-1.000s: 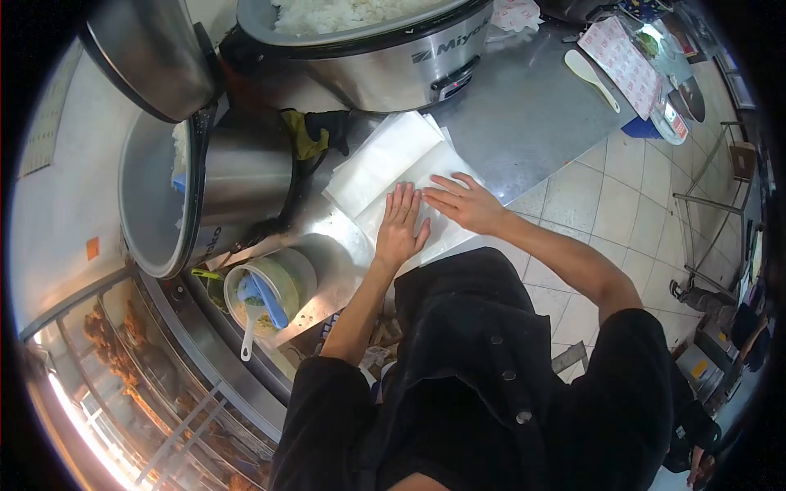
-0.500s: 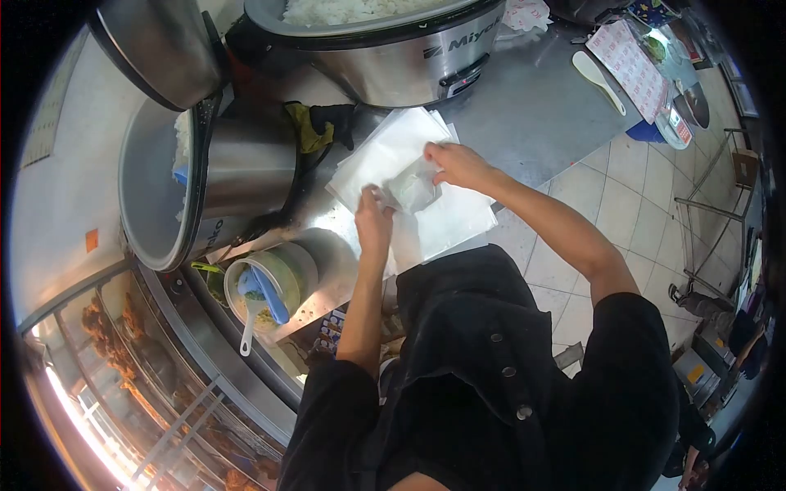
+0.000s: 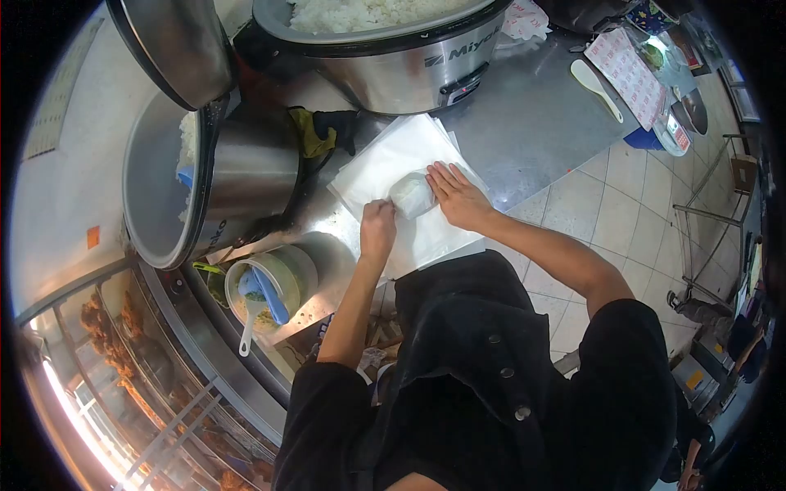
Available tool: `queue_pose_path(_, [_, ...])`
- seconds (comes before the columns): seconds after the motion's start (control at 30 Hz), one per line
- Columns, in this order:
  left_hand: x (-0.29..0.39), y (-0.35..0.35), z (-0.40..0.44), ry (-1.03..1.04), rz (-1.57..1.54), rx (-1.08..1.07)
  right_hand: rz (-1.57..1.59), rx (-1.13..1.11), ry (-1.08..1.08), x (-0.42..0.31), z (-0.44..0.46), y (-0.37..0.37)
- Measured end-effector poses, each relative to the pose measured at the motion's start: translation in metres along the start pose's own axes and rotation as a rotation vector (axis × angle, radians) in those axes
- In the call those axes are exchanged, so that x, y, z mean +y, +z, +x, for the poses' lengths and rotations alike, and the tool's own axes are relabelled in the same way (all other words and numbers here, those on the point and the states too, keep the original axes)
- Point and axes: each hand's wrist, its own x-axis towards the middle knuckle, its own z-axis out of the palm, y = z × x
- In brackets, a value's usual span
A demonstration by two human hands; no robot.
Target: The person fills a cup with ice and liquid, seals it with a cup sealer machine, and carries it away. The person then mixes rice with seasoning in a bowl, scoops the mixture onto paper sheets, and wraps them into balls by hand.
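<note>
On a stack of white wrapping sheets (image 3: 426, 237) lies a small rounded bundle (image 3: 412, 195) in a thin, see-through white wrapper. Its contents show only as a pale greenish shape. My left hand (image 3: 377, 229) is closed at the bundle's left side, pinching what looks like the wrapper's edge. Against the bundle's right side rests my right hand (image 3: 458, 198), fingers stretched out and lying nearly flat.
Behind the sheets stands a large cooker of white rice (image 3: 393, 65); another cooker (image 3: 246, 164) is at left. A tub (image 3: 299, 270) holds blue and white utensils. A white paddle (image 3: 596, 88) lies at the far right of the steel counter (image 3: 532, 106).
The loose wrapper is now gathered into a rounder bundle. My right hand has gone from gripping the wrapper's upper right to lying flat beside the bundle; my left hand has closed more.
</note>
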Motion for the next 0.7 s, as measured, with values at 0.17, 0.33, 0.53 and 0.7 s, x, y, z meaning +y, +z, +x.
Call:
queue_pose_path(0.17, [-0.002, -0.017, 0.049, -0.821, -0.702, -0.399, 0.318, -0.004, 0.099, 0.005, -0.007, 0.000])
queue_pose_path(0.33, [0.024, -0.032, 0.061, -1.180, -1.471, -0.714, 0.507, 0.134, 0.215, 0.005, -0.004, 0.010])
queue_pose_path(0.53, [0.047, 0.004, 0.017, -1.073, -1.817, -0.316, 1.022, 0.180, 0.562, -0.024, 0.014, -0.048])
queue_pose_path(0.7, [0.083, 0.000, 0.013, -0.913, -1.498, -0.062, 1.427, 0.317, 0.432, -0.038, 0.005, -0.071])
